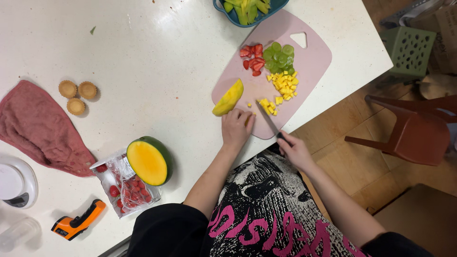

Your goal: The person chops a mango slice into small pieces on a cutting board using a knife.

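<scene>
A pink cutting board (314,59) lies on the white table (157,52). On it are diced mango (284,86), chopped strawberries (252,58), sliced green grapes (280,57) and a mango slice (229,98). My left hand (236,128) presses down on a small piece of mango at the board's near edge. My right hand (295,150) grips a knife (268,119) whose blade points at that piece.
A cut mango half (149,161) rests on a strawberry packet (124,184). Three tart shells (77,95), a red cloth (40,128), a scale (14,183), an orange tool (76,221), a blue bowl of green pieces (247,10). Red chair (414,131) stands at the right.
</scene>
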